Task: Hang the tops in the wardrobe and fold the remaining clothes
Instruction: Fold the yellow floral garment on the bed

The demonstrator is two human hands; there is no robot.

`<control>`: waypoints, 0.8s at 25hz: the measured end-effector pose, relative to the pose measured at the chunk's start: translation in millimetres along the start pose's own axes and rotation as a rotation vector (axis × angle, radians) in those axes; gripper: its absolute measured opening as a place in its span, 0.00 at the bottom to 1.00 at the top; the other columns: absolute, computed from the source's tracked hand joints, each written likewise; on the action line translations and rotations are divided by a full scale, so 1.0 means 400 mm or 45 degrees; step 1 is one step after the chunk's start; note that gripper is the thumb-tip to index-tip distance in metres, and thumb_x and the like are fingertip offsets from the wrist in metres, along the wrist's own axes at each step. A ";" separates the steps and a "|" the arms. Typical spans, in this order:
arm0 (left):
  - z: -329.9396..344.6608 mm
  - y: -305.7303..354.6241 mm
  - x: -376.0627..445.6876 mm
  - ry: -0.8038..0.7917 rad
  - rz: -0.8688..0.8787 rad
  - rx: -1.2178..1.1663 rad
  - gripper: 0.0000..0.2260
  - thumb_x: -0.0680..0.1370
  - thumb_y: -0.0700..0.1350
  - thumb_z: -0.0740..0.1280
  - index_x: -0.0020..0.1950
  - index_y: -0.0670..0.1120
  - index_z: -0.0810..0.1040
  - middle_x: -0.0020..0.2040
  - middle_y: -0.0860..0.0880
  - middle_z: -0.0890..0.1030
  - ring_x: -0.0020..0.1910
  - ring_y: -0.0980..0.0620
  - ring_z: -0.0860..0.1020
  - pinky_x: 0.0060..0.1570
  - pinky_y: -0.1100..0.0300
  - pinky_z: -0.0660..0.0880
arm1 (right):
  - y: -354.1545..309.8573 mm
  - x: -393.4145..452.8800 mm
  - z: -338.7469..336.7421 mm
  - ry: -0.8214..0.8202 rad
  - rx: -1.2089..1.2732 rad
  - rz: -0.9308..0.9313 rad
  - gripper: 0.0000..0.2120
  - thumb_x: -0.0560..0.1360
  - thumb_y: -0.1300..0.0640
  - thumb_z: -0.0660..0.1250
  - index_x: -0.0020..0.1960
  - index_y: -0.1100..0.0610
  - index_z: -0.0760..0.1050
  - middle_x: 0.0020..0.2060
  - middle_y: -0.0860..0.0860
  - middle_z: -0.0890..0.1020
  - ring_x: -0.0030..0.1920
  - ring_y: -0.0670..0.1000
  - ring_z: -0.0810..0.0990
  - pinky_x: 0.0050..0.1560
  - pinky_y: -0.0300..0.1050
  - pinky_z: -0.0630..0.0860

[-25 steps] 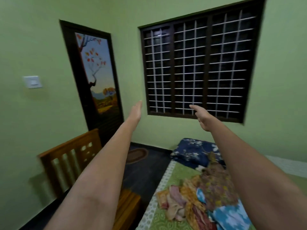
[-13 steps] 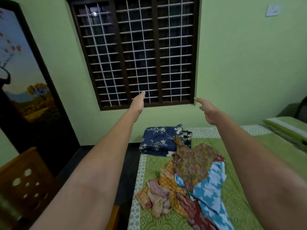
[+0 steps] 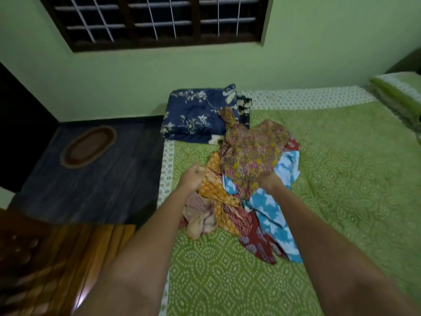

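Note:
A heap of loose clothes lies on the green patterned bed (image 3: 346, 179), near its left edge. On top is a brown and yellow printed top (image 3: 252, 153). Around it lie an orange garment (image 3: 213, 185), a blue and white one (image 3: 273, 215), a dark red one (image 3: 257, 242) and a pale pink one (image 3: 200, 217). My left hand (image 3: 192, 179) hovers at the orange garment with curled fingers. My right hand (image 3: 268, 181) is at the lower hem of the printed top, fingers turned down and hidden. Blur hides whether either hand grips cloth.
A folded navy floral blanket (image 3: 196, 112) sits at the bed's far left corner. A green pillow (image 3: 398, 92) lies at the far right. Wooden furniture (image 3: 45, 258) stands at the lower left, beside dark floor with an oval rug (image 3: 88, 145). A barred window (image 3: 159, 19) is on the wall ahead.
My view has swung right and tilted down from the door and window to the bed. Both hands have dropped from window height onto the clothes heap.

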State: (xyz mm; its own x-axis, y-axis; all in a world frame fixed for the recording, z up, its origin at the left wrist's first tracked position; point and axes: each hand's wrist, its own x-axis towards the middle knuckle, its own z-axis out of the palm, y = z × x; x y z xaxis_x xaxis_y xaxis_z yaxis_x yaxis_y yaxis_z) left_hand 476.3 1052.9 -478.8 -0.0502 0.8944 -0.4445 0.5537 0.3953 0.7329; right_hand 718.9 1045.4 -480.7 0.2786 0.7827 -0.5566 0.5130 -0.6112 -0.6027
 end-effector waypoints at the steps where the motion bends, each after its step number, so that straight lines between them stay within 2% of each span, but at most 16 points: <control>1: 0.054 -0.056 0.043 -0.056 -0.004 0.124 0.25 0.81 0.49 0.60 0.77 0.48 0.58 0.74 0.46 0.65 0.70 0.43 0.68 0.61 0.57 0.68 | 0.040 0.053 0.040 -0.015 -0.005 0.057 0.13 0.79 0.61 0.60 0.36 0.54 0.69 0.36 0.51 0.71 0.31 0.46 0.67 0.36 0.41 0.68; 3: 0.158 -0.153 0.119 -0.173 0.032 0.384 0.26 0.81 0.48 0.60 0.78 0.48 0.56 0.76 0.46 0.61 0.73 0.43 0.64 0.66 0.52 0.68 | 0.118 0.161 0.123 -0.009 -0.069 0.121 0.08 0.78 0.62 0.60 0.50 0.63 0.78 0.40 0.56 0.75 0.33 0.49 0.71 0.35 0.41 0.68; 4: 0.212 -0.202 0.157 -0.223 0.072 0.523 0.26 0.81 0.47 0.60 0.78 0.49 0.55 0.78 0.47 0.56 0.75 0.44 0.58 0.69 0.51 0.65 | 0.160 0.221 0.170 -0.029 -0.120 0.135 0.12 0.79 0.62 0.60 0.58 0.64 0.77 0.43 0.58 0.78 0.37 0.53 0.75 0.38 0.43 0.71; 5: 0.258 -0.244 0.189 -0.257 0.117 0.659 0.27 0.81 0.47 0.59 0.78 0.50 0.53 0.79 0.49 0.50 0.77 0.44 0.51 0.71 0.50 0.61 | 0.191 0.265 0.206 -0.068 -0.179 0.131 0.15 0.79 0.60 0.60 0.64 0.63 0.74 0.50 0.59 0.80 0.45 0.57 0.78 0.45 0.45 0.73; 6: 0.295 -0.277 0.210 -0.278 0.153 0.781 0.28 0.81 0.46 0.59 0.79 0.51 0.50 0.79 0.51 0.45 0.77 0.44 0.46 0.73 0.49 0.58 | 0.220 0.305 0.239 -0.079 -0.194 0.122 0.18 0.79 0.58 0.61 0.68 0.61 0.70 0.58 0.58 0.79 0.55 0.58 0.78 0.53 0.46 0.72; 8: 0.356 -0.342 0.254 -0.329 0.200 0.972 0.31 0.81 0.45 0.58 0.79 0.52 0.43 0.78 0.53 0.38 0.77 0.45 0.39 0.74 0.47 0.52 | 0.265 0.380 0.291 0.002 -0.096 0.170 0.27 0.78 0.55 0.65 0.73 0.62 0.61 0.67 0.59 0.72 0.65 0.60 0.72 0.61 0.48 0.69; 10: 0.400 -0.399 0.293 -0.430 0.172 1.045 0.34 0.81 0.44 0.59 0.78 0.53 0.39 0.78 0.52 0.37 0.77 0.46 0.38 0.74 0.46 0.50 | 0.297 0.456 0.328 0.126 0.183 0.283 0.31 0.75 0.54 0.69 0.72 0.61 0.59 0.66 0.60 0.70 0.64 0.61 0.71 0.61 0.53 0.71; 12: 0.426 -0.449 0.309 -0.518 0.097 1.073 0.37 0.80 0.42 0.60 0.77 0.54 0.35 0.78 0.52 0.38 0.77 0.48 0.38 0.74 0.44 0.52 | 0.309 0.501 0.352 0.163 0.426 0.352 0.27 0.72 0.52 0.72 0.65 0.60 0.64 0.57 0.58 0.74 0.56 0.58 0.75 0.56 0.53 0.74; 15: 0.437 -0.479 0.310 -0.533 0.090 1.117 0.42 0.79 0.40 0.63 0.76 0.54 0.33 0.78 0.51 0.38 0.77 0.49 0.38 0.74 0.43 0.53 | 0.305 0.557 0.357 0.213 0.768 0.443 0.29 0.70 0.48 0.74 0.63 0.60 0.65 0.55 0.56 0.77 0.54 0.56 0.78 0.57 0.53 0.75; 16: 0.433 -0.470 0.308 -0.529 0.092 1.101 0.41 0.79 0.40 0.63 0.77 0.54 0.35 0.79 0.50 0.40 0.77 0.49 0.40 0.73 0.44 0.54 | 0.297 0.570 0.351 0.183 0.842 0.451 0.29 0.72 0.48 0.73 0.64 0.60 0.65 0.55 0.56 0.77 0.55 0.56 0.78 0.55 0.50 0.75; 17: 0.426 -0.453 0.303 -0.480 0.109 1.086 0.38 0.79 0.42 0.63 0.78 0.53 0.39 0.79 0.48 0.47 0.77 0.47 0.47 0.72 0.46 0.58 | 0.286 0.575 0.341 0.150 0.863 0.452 0.27 0.74 0.49 0.70 0.66 0.61 0.66 0.55 0.56 0.78 0.53 0.55 0.79 0.52 0.48 0.75; 18: 0.418 -0.428 0.298 -0.342 0.163 1.079 0.33 0.79 0.44 0.63 0.79 0.52 0.47 0.76 0.46 0.59 0.74 0.46 0.60 0.67 0.48 0.66 | 0.274 0.571 0.326 0.138 0.865 0.448 0.24 0.76 0.51 0.68 0.68 0.61 0.66 0.52 0.56 0.79 0.47 0.54 0.80 0.47 0.45 0.75; 19: 0.406 -0.397 0.290 -0.117 0.250 1.044 0.27 0.79 0.47 0.62 0.77 0.51 0.58 0.67 0.45 0.72 0.64 0.46 0.72 0.57 0.52 0.73 | 0.260 0.557 0.311 0.147 0.862 0.421 0.20 0.78 0.55 0.66 0.67 0.60 0.67 0.46 0.56 0.79 0.38 0.51 0.78 0.40 0.43 0.74; 20: 0.398 -0.366 0.273 0.156 0.333 0.940 0.20 0.79 0.49 0.62 0.71 0.50 0.68 0.56 0.46 0.79 0.52 0.48 0.77 0.46 0.56 0.75 | 0.248 0.536 0.297 0.140 0.874 0.376 0.14 0.78 0.59 0.65 0.62 0.59 0.70 0.39 0.55 0.77 0.30 0.48 0.74 0.34 0.41 0.72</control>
State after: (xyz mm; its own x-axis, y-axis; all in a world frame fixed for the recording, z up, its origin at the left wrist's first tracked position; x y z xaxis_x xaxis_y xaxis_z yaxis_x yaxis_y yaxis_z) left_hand 522.0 1059.5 -716.7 0.0905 0.9727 -0.2135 0.9661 -0.0338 0.2558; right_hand 733.0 1138.8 -727.7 0.4239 0.5601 -0.7117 -0.2063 -0.7054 -0.6781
